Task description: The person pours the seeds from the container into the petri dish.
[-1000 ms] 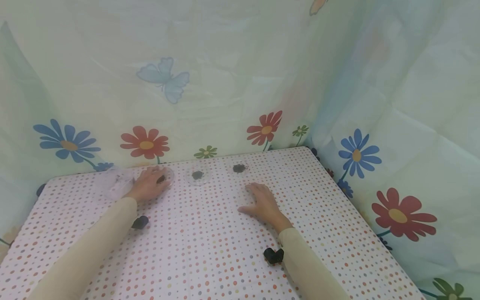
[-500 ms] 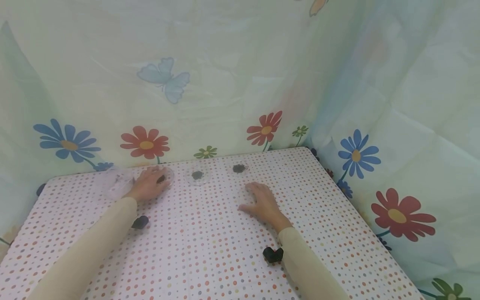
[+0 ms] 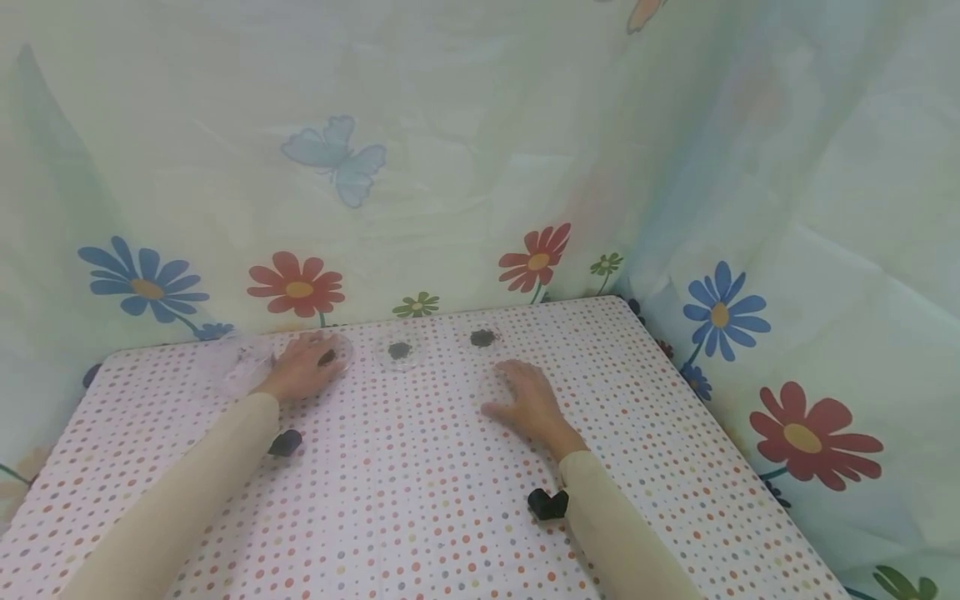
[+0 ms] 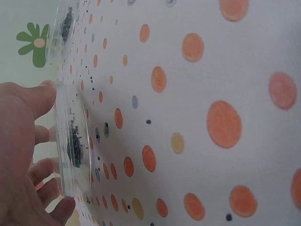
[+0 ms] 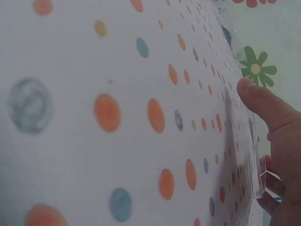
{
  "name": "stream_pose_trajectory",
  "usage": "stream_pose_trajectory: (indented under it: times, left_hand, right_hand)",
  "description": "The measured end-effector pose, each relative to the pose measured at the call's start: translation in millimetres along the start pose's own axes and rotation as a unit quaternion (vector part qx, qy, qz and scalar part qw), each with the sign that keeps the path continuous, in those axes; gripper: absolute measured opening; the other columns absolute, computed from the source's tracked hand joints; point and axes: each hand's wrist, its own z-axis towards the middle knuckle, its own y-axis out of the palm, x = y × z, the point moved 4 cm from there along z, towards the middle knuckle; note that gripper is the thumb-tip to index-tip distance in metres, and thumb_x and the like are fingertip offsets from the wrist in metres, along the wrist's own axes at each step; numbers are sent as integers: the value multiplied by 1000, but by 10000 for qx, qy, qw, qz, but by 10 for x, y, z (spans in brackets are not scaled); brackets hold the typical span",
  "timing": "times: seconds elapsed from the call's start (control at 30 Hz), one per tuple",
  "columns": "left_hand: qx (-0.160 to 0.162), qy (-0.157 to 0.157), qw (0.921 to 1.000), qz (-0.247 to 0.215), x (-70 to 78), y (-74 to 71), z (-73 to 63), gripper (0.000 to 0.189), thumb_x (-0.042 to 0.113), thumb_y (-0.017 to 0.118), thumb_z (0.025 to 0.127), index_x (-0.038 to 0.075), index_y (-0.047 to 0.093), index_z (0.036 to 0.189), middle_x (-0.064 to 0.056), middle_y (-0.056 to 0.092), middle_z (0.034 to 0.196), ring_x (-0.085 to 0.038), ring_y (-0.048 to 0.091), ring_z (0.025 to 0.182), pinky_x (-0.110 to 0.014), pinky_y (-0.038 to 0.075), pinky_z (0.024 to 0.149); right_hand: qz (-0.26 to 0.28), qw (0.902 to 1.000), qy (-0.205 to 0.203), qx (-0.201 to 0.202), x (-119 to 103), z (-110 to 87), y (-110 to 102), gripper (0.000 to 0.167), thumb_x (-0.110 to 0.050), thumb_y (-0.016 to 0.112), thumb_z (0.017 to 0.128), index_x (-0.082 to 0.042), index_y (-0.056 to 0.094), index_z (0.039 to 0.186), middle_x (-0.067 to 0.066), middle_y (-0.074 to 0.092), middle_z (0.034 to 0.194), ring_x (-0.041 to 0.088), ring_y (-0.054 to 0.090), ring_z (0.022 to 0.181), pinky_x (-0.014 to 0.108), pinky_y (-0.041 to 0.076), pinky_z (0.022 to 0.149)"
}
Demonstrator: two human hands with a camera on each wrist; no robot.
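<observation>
My left hand (image 3: 303, 367) is at the back left of the table, its thumb and fingers around the rim of a clear petri dish (image 4: 70, 141). A small heap of dark granules (image 4: 74, 143) lies in that dish. Farther right, my right hand (image 3: 528, 404) holds its thumb and fingers around the edge of another clear dish (image 5: 255, 160), whose contents I cannot make out. Between and behind the hands sit two more petri dishes, a middle one (image 3: 384, 360) and a right one (image 3: 495, 332), each with a dark heap.
Clear, shiny dishes or lids (image 3: 232, 367) stand left of my left hand, partly hidden by it. A dotted cloth (image 3: 405, 500) covers the table. Flower-printed sheets (image 3: 450, 167) hang along its back and right side.
The head view has shifted slightly, so everything appears a little farther right. Both hands stay at their dishes, the right one barely moving.
</observation>
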Motion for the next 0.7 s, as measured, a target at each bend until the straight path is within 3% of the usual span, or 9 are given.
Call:
stream_pose_trajectory:
  times: [0.7]
  left_hand:
    - [117,-87,9999,-10,-31,19,58,66,43,51,96,21,28,153,-16,18,161,-43,13,147,-73,13,112]
  right_hand:
    - [-320,9991,-226,140,-78,305,-127,79,-48,72,82,-12,41,145,13,39,152,35,32,142,52,26,119]
